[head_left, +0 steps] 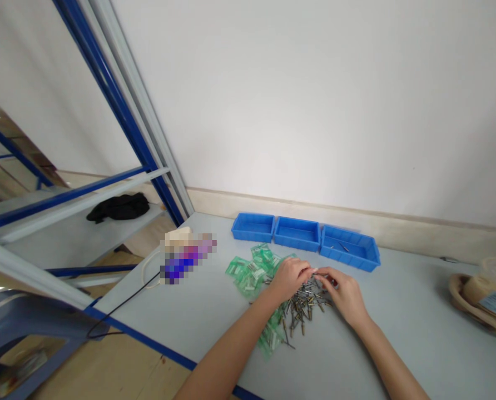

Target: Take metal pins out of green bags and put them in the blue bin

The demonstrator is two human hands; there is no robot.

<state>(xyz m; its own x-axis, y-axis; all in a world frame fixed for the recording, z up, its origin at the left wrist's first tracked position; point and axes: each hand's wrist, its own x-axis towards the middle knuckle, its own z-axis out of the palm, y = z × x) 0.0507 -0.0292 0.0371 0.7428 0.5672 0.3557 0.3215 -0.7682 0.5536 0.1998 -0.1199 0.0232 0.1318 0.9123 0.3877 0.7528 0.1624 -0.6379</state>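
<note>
Above a pile of small metal pieces [300,311] on the grey table, my left hand [292,276] and my right hand [343,291] meet at the fingertips. The fingers of both are pinched together, and whatever lies between them is too small to make out. Green printed plastic bags [248,273] lie beside and under the pile, to the left of it. The pieces are dark and brass-coloured, thin and elongated. Behind my hands, the right blue tray [368,261] holds a few small metal pieces.
A middle blue tray [297,241] and a left blue tray [253,236] stand along the wall side. A blurred-out item [185,261] with a cord lies at the left. At the far right sits a brown basket [456,291] with a container. Blue-edged shelving rises at the left.
</note>
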